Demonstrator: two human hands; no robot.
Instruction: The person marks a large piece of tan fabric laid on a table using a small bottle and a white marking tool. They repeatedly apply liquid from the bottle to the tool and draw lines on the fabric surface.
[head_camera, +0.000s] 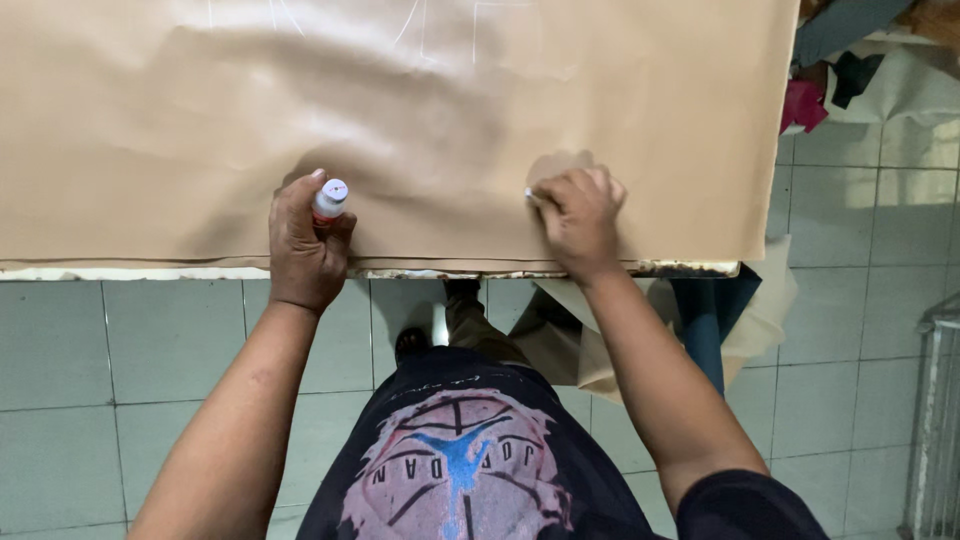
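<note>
Nearest the camera, the person's dark printed T-shirt (460, 470) fills the bottom of the view above a pale green tiled floor (60, 360). Both forearms reach forward to the near edge of a worktable (180, 271), whose worn white rim shows just below a large sheet of tan leather-like material (420, 90) that covers the top.

The left hand (303, 240) rests at that near edge, its fingers curled closed around a small bottle with a white cap (330, 198) that stands upright out of the fist. To the right, the right hand (582, 222) lies knuckles-up on the sheet, its fingers bunched together and pinching a small white marker, perhaps chalk (530, 195), whose tip touches the material beside a small tan pattern piece (560, 163) that shows just beyond the fingers.

Marking well here seems to call for a flat, taut sheet, a steady pressing hand and light, even strokes close along the pattern's edge.

Farther off, faint white lines (420, 20) cross the sheet's far part, and fabric scraps (805, 105) hang at the far right.
</note>
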